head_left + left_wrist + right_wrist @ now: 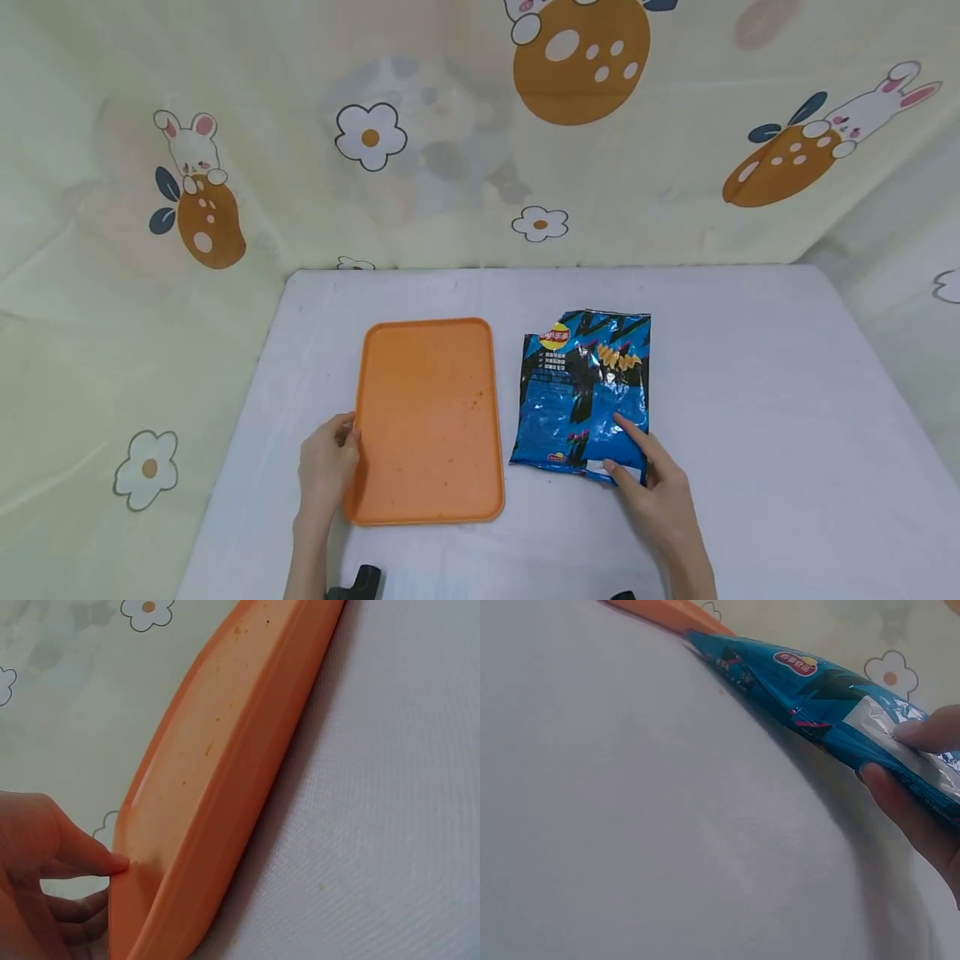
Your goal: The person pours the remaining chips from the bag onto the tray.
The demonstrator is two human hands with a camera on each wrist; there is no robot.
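Observation:
My left hand grips the left rim of a shallow orange tray. In the left wrist view, the thumb of the left hand presses on the rim of the tray, and the other fingers curl at its outer side. A few small crumbs are scattered over the tray's floor. To the right lies a blue and black chip bag with a torn top edge. My right hand holds this bag by its lower right corner. In the right wrist view, two digits pinch the edge of the chip bag.
Both things are on a table covered with a white cloth. Behind it hangs a pale curtain printed with rabbits and flowers. Dark objects show at the table's near edge, cut off by the frame.

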